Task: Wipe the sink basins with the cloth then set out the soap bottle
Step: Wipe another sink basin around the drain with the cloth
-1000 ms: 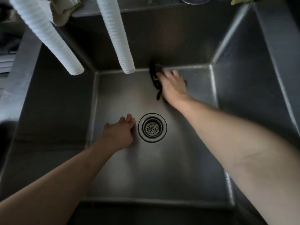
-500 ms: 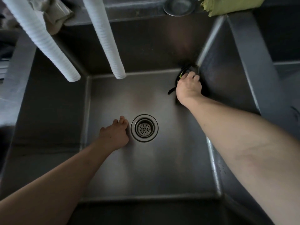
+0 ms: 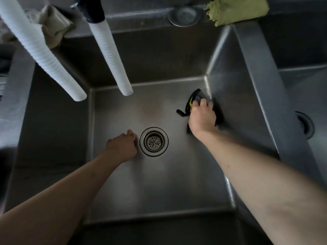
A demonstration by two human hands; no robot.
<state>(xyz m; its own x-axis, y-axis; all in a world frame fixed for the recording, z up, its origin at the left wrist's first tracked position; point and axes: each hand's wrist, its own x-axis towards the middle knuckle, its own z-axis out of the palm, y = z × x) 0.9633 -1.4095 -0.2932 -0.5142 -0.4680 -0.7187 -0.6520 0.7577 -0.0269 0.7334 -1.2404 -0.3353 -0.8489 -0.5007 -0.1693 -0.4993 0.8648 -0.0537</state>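
Observation:
I look down into a deep steel sink basin point(image 3: 159, 188) with a round drain strainer point(image 3: 153, 141) in its floor. My right hand point(image 3: 202, 117) grips a dark cloth point(image 3: 195, 96) with a yellow-green edge and holds it against the basin floor where it meets the right wall. My left hand point(image 3: 122, 145) rests on the basin floor just left of the drain, fingers relaxed and holding nothing. No soap bottle is in view.
Two white ribbed hoses point(image 3: 109, 55) point(image 3: 42, 53) hang over the back left of the basin. On the back ledge lie a round metal lid point(image 3: 184, 15), a green rag point(image 3: 237, 10) and a beige rag point(image 3: 53, 23). A second basin point(image 3: 304, 103) lies to the right.
My right hand has slid the cloth from the back edge of the basin floor to the right, then a little toward me along the right wall. My left hand has stayed beside the drain.

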